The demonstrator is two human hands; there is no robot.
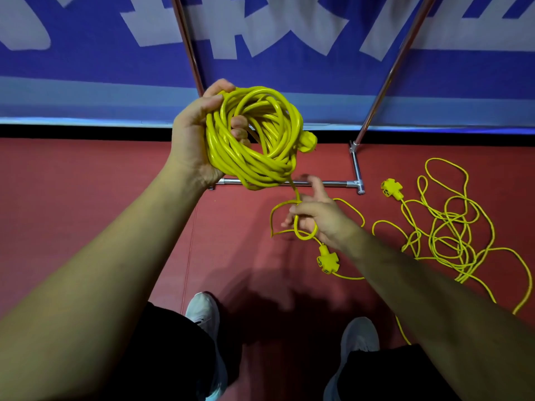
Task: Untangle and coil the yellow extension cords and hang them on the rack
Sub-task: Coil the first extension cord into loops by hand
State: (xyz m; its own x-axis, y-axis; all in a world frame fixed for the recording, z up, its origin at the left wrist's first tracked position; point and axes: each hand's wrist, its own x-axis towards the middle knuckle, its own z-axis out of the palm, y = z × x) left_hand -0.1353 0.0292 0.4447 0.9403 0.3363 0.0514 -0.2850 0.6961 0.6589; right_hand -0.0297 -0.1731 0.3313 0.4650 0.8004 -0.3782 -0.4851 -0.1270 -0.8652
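Red floor (pixel 86 198) all around, white shoes (pixel 202 311) at the bottom of the shot. Just past them is a yellow socket block (pixel 327 260), sitting right below the right hand (pixel 321 218). That hand's grip is closed on the loose tail (pixel 304 231) of the cord, which loops round the fingers, a bit blurry. From there the tail runs up to the coil (pixel 254 140). The left hand (pixel 191 140) holds the coil higher up, with the strands bunched in its grip, thumb over the top and fingertips poking through the middle. A plug (pixel 307 141) sticks out on the coil's right side. Off to the right a second cord (pixel 451 235) lies tangled on the floor with its own socket block (pixel 391 188), well apart from both hands. Behind sits the rack (pixel 327 183), chrome base bar and two poles, against a blue banner (pixel 86 53).
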